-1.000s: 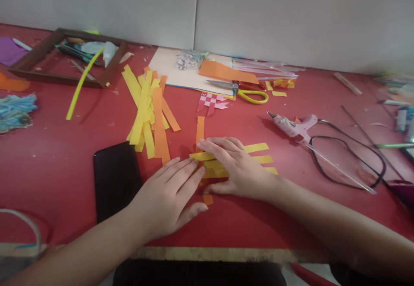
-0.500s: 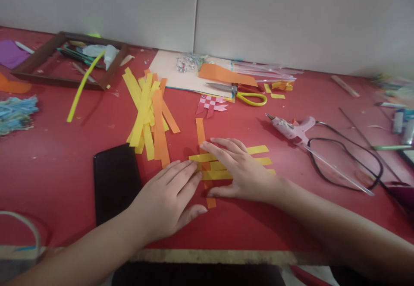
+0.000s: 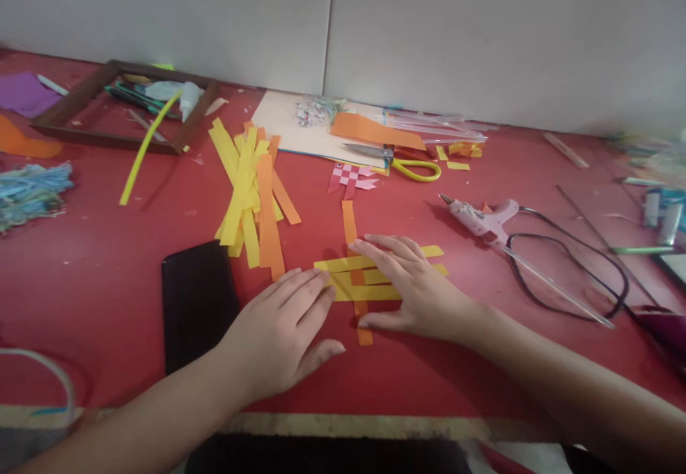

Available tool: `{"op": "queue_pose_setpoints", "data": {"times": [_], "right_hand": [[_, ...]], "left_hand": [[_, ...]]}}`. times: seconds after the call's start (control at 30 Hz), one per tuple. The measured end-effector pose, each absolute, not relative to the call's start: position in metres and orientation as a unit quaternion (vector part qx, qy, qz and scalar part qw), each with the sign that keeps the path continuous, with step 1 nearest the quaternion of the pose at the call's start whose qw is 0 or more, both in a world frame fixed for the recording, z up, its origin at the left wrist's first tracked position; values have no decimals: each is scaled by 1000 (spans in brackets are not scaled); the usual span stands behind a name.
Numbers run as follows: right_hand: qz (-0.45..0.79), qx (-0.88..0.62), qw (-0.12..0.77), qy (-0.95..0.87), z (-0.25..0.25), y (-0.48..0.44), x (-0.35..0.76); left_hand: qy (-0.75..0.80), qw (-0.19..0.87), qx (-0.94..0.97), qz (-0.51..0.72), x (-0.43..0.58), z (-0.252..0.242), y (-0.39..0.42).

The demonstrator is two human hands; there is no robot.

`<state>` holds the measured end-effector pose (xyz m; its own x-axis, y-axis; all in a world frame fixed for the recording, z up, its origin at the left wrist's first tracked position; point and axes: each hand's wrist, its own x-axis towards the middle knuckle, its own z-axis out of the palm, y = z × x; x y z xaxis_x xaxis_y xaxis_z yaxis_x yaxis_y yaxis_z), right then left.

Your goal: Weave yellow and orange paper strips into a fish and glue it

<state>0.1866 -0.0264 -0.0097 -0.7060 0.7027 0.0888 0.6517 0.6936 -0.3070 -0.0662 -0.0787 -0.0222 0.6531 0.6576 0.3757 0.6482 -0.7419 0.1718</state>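
Three yellow paper strips point(image 3: 343, 292) lie side by side on the red table point(image 3: 418, 381), crossed by one upright orange strip point(image 3: 349, 222) that passes over and under them. My left hand point(image 3: 289, 324) lies flat, its fingertips on the left ends of the yellow strips and its thumb apart. My right hand point(image 3: 412, 284) is spread over the right part, with a fingertip and the thumb touching the orange strip above and below the yellow ones. Behind my left hand is a heap of yellow and orange strips point(image 3: 244, 181).
A black phone point(image 3: 198, 302) lies left of my left hand. Behind are a woven paper fish point(image 3: 349, 176), scissors point(image 3: 415, 169) and a brown frame point(image 3: 107, 134). A pink glue gun point(image 3: 485, 220) with a looped cable sits at the right.
The orange strip has shifted to the right along the yellow strips, together with my right hand. My left hand stays at their left ends.
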Motion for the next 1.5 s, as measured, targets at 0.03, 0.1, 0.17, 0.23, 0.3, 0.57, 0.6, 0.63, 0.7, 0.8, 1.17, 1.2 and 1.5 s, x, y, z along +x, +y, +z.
{"op": "queue_pose_setpoints", "data": {"times": [0.03,0.1,0.17,0.23,0.3,0.57,0.6,0.63,0.7,0.8,1.17,1.2,1.5], "right_hand": [[129,-372,99,-914,-9,-27,187],[128,-373,101,-913,-9,-27,186],[126,-369,104,-915,-9,-27,185],[124,-361,107,-918,-10,-27,182],[125,-354,107,-921,-10,-27,179],[130,-340,116,-924,-12,-26,166],[131,-340,116,-924,-12,-26,166],[131,-340,117,-924,-13,-26,166],[129,-340,123,-924,-15,-26,167],[121,-332,140,-925,-17,-25,168],[113,-281,236,-923,-6,-35,183],[111,-280,238,-923,-7,-36,184],[139,-300,257,-908,-21,-32,188]], "left_hand": [[361,11,908,212,-66,-22,-79],[365,11,905,217,-66,-21,-79],[366,9,903,223,-67,-20,-79],[367,7,902,227,-67,-19,-78],[371,4,900,230,-68,-19,-78],[382,-18,889,250,-70,-15,-78],[381,-20,889,252,-69,-13,-78],[379,-23,890,253,-69,-12,-77],[376,-33,891,252,-68,-10,-76],[380,-67,892,233,-65,-9,-75],[392,-54,911,117,-56,6,-76],[390,-55,911,127,-54,5,-71],[399,48,890,213,-48,-8,-46]]}}
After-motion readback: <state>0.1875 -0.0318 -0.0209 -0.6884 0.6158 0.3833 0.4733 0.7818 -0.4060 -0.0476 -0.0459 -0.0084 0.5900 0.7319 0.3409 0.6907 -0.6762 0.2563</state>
